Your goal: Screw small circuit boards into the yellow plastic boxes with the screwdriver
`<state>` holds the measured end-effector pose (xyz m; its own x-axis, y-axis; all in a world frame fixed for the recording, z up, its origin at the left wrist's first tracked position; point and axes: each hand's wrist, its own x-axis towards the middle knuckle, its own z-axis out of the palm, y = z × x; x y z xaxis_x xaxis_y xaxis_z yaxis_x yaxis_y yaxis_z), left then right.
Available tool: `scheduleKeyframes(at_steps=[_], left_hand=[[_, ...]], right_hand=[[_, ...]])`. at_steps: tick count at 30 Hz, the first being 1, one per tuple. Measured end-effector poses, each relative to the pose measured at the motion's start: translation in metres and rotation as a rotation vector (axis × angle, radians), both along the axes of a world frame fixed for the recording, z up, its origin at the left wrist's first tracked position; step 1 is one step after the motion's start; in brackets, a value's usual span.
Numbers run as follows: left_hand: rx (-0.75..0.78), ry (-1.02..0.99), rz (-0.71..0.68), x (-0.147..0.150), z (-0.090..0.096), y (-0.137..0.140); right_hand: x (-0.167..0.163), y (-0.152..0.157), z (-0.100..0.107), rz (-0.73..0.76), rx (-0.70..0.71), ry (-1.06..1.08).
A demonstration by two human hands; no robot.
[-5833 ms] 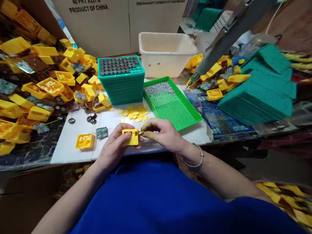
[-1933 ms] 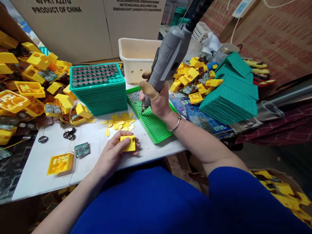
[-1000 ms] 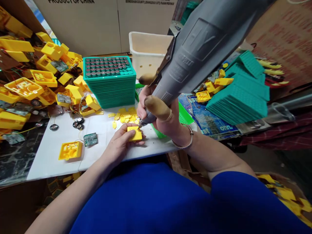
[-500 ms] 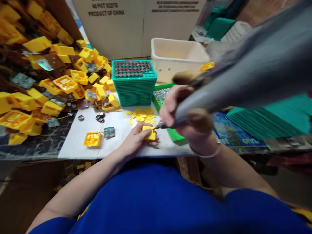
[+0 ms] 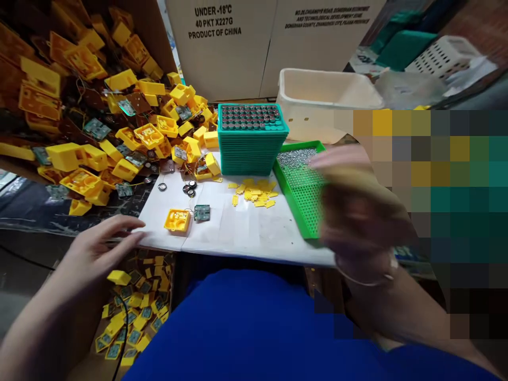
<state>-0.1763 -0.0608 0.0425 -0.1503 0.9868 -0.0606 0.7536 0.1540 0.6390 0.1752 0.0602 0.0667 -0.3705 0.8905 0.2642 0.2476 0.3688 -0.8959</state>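
Observation:
My left hand (image 5: 107, 243) is at the table's front left edge, thumb and fingers apart with nothing between them. Below it, a yellow plastic case (image 5: 119, 277) is over a box (image 5: 89, 365) of similar cases with circuit boards. My right hand (image 5: 357, 201) is smeared by motion over the right side of the green perforated tray (image 5: 304, 201), where small metal screws (image 5: 297, 157) lie. Its fingers, and anything in them, cannot be made out. On the white work surface (image 5: 238, 238) sit an open yellow housing (image 5: 177, 221) and a circuit board (image 5: 202, 212).
Small yellow plates (image 5: 256, 191) lie in a loose pile. Behind stand stacked teal trays (image 5: 252, 151) of small round parts and a white bin (image 5: 329, 98). Yellow housings (image 5: 148, 135) are heaped at left, with round cells (image 5: 190, 188) nearby. Pixelated blocks hide the right side.
My left hand has let go of the yellow case and moved left, off the table edge. My right hand moved right, away from where the case was; the grey tool no longer shows.

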Motion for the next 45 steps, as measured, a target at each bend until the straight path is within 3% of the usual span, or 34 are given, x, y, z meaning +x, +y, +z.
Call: scheduleKeyframes(at_steps=[1,3,5,8,12,16,20,23,28,32,35,38,41,43,45], left_hand=[[0.054,0.03,-0.05,0.005,-0.006,0.005],[0.159,0.09,-0.198,0.015,-0.018,0.017],[0.183,0.13,-0.313,0.021,-0.028,0.029],[0.143,0.14,-0.379,0.023,-0.037,0.04],[0.135,0.099,-0.347,0.023,-0.039,0.042],[0.138,0.048,-0.249,0.03,-0.029,0.045],[0.208,0.012,-0.176,0.052,-0.016,0.054],[0.257,-0.007,-0.182,0.081,-0.018,0.062],[0.236,0.057,-0.346,0.126,-0.044,0.062],[0.283,0.118,-0.465,0.132,-0.06,0.056],[0.266,0.106,-0.458,0.128,-0.059,0.055],[0.228,0.062,-0.417,0.128,-0.05,0.057],[0.007,-0.097,-0.393,0.133,-0.039,0.057],[-0.167,-0.261,-0.407,0.138,-0.034,0.057],[-0.223,-0.399,-0.409,0.145,-0.033,0.057]], right_hand=[[-0.019,0.003,-0.004,0.045,0.064,-0.02],[-0.06,0.016,-0.016,0.291,0.342,-0.317],[-0.098,0.035,-0.03,0.453,0.433,-0.649],[-0.136,0.057,-0.047,0.553,0.537,-0.877],[-0.149,0.063,-0.056,0.555,0.605,-0.931],[-0.136,0.06,-0.043,0.483,0.511,-0.921],[-0.099,0.053,-0.014,0.263,0.403,-0.861],[-0.063,0.035,-0.006,0.106,0.402,-0.874],[-0.016,-0.015,-0.043,0.042,0.397,-1.01],[0.0,-0.04,-0.074,0.074,0.425,-1.065],[0.005,-0.042,-0.081,0.081,0.441,-1.029],[0.007,-0.037,-0.08,0.076,0.366,-0.969],[0.008,-0.034,-0.078,0.044,0.263,-0.777],[0.009,-0.033,-0.075,0.004,0.184,-0.529],[0.01,-0.032,-0.072,-0.008,0.079,-0.27]])
